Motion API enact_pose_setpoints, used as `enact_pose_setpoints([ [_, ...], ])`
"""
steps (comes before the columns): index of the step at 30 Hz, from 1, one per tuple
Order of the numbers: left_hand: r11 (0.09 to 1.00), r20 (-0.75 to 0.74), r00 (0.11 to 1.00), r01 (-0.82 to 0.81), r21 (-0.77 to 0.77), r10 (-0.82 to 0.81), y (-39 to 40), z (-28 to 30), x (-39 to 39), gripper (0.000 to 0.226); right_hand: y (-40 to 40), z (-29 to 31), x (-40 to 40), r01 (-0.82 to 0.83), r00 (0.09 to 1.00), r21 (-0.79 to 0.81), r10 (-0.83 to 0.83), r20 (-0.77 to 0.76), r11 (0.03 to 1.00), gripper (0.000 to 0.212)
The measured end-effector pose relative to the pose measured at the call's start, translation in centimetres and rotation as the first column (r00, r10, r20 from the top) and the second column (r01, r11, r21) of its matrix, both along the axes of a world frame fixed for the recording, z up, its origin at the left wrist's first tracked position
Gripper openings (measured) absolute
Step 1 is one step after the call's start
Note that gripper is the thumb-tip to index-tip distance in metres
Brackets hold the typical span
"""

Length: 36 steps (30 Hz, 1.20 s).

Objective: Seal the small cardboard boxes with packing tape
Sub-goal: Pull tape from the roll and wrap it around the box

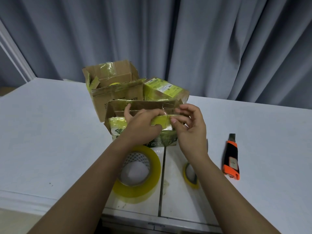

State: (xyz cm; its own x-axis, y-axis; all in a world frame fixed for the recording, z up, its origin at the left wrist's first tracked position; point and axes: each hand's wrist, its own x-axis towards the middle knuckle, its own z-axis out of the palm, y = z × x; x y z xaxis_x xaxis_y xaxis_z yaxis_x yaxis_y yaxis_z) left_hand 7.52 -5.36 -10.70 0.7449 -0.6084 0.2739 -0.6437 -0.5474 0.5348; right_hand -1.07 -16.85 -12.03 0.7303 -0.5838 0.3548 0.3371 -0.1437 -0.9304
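On the white table (pixel 50 132), a small cardboard box (pixel 143 129) wrapped in yellowish tape sits just in front of the person, its far flap standing open. The left hand (pixel 141 125) lies over the box's top, fingers curled round a yellow strip of tape (pixel 161 122) at the near flap, thumb tucked beneath it. The right hand (pixel 190 130) meets it from the right, thumb and forefinger seemingly pinching the strip's end, though the contact is partly hidden; its other fingers spread loosely apart.

Behind stand a larger open carton (pixel 116 88) and, touching its right side, a taped box with a label (pixel 164 89). Nearer the person, a big roll of packing tape (pixel 140 173) lies flat just below the box, a thinner yellow roll (pixel 190 176) lies under the right wrist, and an orange utility knife (pixel 231 159) rests well to the right. Grey curtains (pixel 202 39) hang behind.
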Motion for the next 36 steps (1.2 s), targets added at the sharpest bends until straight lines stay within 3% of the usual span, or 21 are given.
enact_pose_setpoints([
  [12,0.998,-0.008,1.000,-0.017,-0.064,0.016,-0.1,-0.1,-0.2,0.017,0.5,-0.4,0.2,0.064,0.998,-0.053,-0.064,0.001,0.997,0.043],
  [17,0.998,-0.010,1.000,-0.016,-0.055,0.015,-0.1,0.0,-0.1,0.027,0.0,-0.1,0.1,0.027,1.000,-0.020,-0.027,0.010,0.999,0.044],
  [26,0.998,-0.029,1.000,-0.001,-0.069,-0.002,-0.1,-0.1,0.2,0.024,0.5,-0.6,0.3,0.067,0.998,-0.128,-0.067,0.004,0.989,0.044],
  [32,0.996,0.015,1.000,-0.004,-0.089,0.005,-0.2,-0.4,0.2,0.007,0.7,-0.8,0.3,0.104,0.994,-0.160,-0.100,0.035,0.982,0.047],
  [36,0.995,0.055,0.997,-0.046,-0.093,0.051,-0.5,-0.5,0.0,0.013,0.9,-1.2,0.3,0.134,0.991,-0.166,-0.129,0.039,0.977,0.047],
])
